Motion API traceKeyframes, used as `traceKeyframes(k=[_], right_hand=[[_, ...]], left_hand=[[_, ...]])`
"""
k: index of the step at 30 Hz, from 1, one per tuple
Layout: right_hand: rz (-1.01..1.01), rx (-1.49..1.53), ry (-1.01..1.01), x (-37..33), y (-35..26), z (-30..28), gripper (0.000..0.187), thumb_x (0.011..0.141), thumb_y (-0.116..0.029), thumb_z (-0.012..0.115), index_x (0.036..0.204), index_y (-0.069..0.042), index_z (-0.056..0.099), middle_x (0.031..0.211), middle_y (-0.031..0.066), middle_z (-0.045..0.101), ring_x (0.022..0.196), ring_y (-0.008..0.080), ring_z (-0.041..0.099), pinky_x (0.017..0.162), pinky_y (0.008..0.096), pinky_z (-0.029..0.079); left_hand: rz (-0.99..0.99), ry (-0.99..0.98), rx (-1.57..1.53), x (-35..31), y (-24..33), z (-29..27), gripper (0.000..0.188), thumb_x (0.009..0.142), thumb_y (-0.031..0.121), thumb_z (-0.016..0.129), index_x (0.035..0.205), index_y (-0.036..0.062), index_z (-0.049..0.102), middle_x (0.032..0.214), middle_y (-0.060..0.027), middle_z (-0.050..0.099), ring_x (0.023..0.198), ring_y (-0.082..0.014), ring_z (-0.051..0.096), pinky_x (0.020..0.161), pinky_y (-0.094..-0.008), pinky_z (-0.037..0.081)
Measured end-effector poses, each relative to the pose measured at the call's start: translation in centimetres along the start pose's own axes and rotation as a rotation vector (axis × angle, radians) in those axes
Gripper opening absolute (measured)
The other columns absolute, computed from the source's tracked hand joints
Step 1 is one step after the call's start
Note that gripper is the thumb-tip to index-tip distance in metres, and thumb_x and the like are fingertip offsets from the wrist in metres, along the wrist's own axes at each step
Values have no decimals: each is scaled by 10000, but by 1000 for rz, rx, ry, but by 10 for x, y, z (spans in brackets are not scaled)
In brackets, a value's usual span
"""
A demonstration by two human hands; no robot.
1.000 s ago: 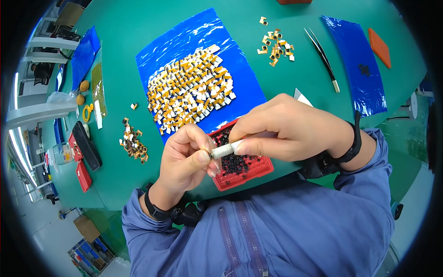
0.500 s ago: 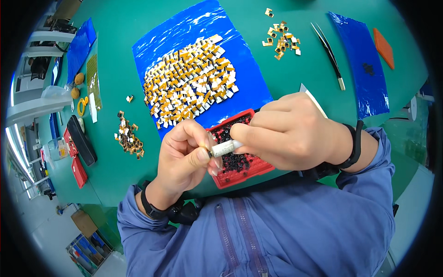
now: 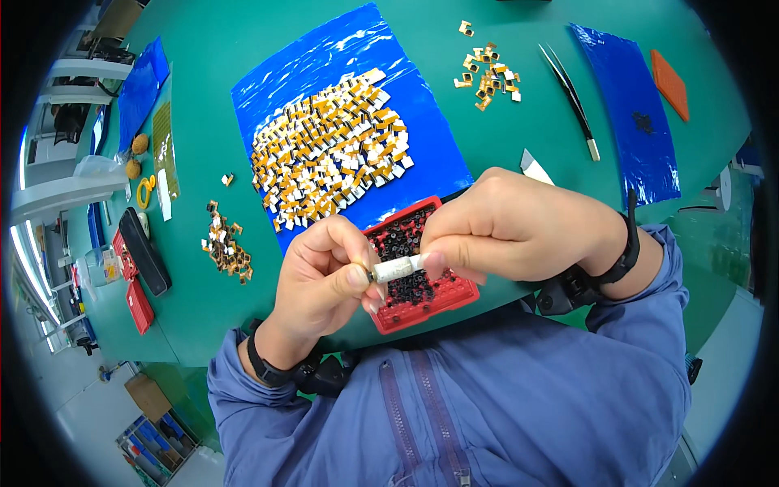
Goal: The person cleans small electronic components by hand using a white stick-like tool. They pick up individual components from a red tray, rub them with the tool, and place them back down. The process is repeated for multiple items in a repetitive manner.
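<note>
Above the red tray [image 3: 430,313], a short white cylinder [image 3: 394,269] with a dark tip is held between my hands. The thumb and fingertips of my left hand [image 3: 312,276] pinch its left end, at the dark tip. My right hand [image 3: 519,223], palm down, grips the narrower whitish right end. Beneath the cylinder, the tray holds many tiny black ring-like parts [image 3: 406,231]. Beyond it, a blue sheet [image 3: 324,61] bears a dense spread of small gold-and-white flex pieces [image 3: 333,154] with black bits.
Smaller heaps of flex pieces lie left [image 3: 223,247] and far right [image 3: 491,77]. Tweezers [image 3: 574,101], another blue sheet [image 3: 637,114] with black specks and an orange block [image 3: 669,85] are at right. A black case [image 3: 144,250] and yellow scissors [image 3: 145,191] lie left.
My right hand has shifted slightly right and turned, its thumb and fingers now at the cylinder's outer end. More of the cylinder and tray shows. My left hand stays nearly still.
</note>
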State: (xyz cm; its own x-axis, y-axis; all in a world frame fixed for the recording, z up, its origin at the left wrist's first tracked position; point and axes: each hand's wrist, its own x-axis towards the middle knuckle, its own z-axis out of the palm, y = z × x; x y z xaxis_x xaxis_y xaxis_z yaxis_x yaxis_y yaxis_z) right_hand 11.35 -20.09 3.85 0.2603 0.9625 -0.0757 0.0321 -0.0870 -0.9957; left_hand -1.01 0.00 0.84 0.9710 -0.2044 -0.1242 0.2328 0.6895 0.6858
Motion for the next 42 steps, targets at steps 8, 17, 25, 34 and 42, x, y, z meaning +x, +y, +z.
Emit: traceKeyframes(k=[8, 17, 25, 34, 42], right_hand=[[-422, -561, 320, 0, 8, 13, 195, 846, -200, 638, 737, -41, 615, 606, 60, 555, 532, 234, 549, 467, 322, 419], [-66, -53, 101, 0, 5, 2, 175, 871, -164, 608, 786, -13, 632, 563, 54, 545, 500, 117, 519, 466, 279, 397], [-112, -155, 64, -1, 0, 3, 207, 886, -178, 587, 771, -9, 624, 534, 83, 528, 460, 203, 493, 460, 315, 383], [-435, -623, 378, 2, 10, 12, 130, 825, -164, 646, 761, -51, 637, 663, 56, 606, 558, 205, 574, 474, 326, 427], [148, 68, 40, -1, -10, -1, 221, 908, -178, 570, 780, -10, 634, 580, 63, 572, 499, 116, 503, 480, 273, 400]], left_hand=[[94, -28, -2, -1, -1, -1, 151, 866, 63, 629, 888, 2, 493, 759, -137, 610, 664, -169, 634, 536, -250, 521], [58, -25, -1, -1, -1, -2, 136, 868, 49, 618, 879, 8, 489, 755, -129, 606, 649, -159, 626, 536, -246, 515], [76, -30, 9, 0, -1, -2, 152, 877, 78, 619, 881, 14, 481, 739, -125, 601, 628, -156, 615, 531, -244, 501], [90, -27, 20, 3, 2, -4, 161, 878, 93, 624, 881, 26, 478, 731, -122, 604, 602, -154, 595, 523, -248, 487], [56, -25, -8, 1, 1, -1, 151, 883, 89, 615, 883, 23, 479, 735, -118, 609, 616, -156, 603, 537, -243, 487]])
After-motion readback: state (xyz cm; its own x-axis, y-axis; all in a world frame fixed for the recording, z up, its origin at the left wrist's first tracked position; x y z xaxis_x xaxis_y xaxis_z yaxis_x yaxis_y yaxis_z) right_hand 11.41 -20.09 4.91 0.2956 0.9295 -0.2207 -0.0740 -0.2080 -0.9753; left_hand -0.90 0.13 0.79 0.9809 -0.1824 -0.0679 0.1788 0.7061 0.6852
